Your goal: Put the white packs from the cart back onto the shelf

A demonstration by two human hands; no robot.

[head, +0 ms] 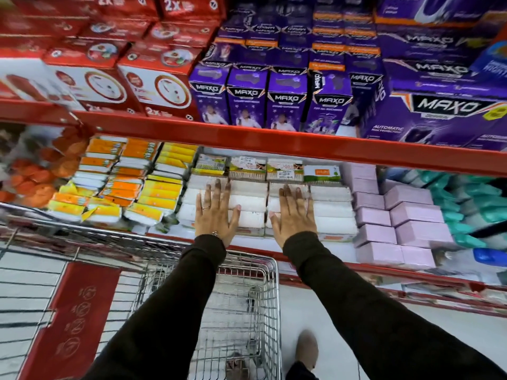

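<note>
Nearest to the camera, at 6 o'clock, the wire cart (247,311) stands under the two dark sleeves, and in the part of its basket that I can see there is no white pack (only something small and dark at the bottom, too blurred to name). At 12 o'clock from the cart, both arms reach straight forward to the shelf (274,145).

The left hand (215,215) and the right hand (293,215) lie flat with palms down and fingers spread on the stacked white packs (248,201), side by side, each on its own stack. Neither hand grips anything; both only press on the tops.

I judge the step to be the last tidying: the packs sit already on the shelf, between the orange and yellow packs (131,182) at 9 o'clock and the pink boxes (397,215) at 3 o'clock. The next move probably calls for pushing the stacks back evenly so that the rows stay straight, then a look into the cart for any pack left
</note>
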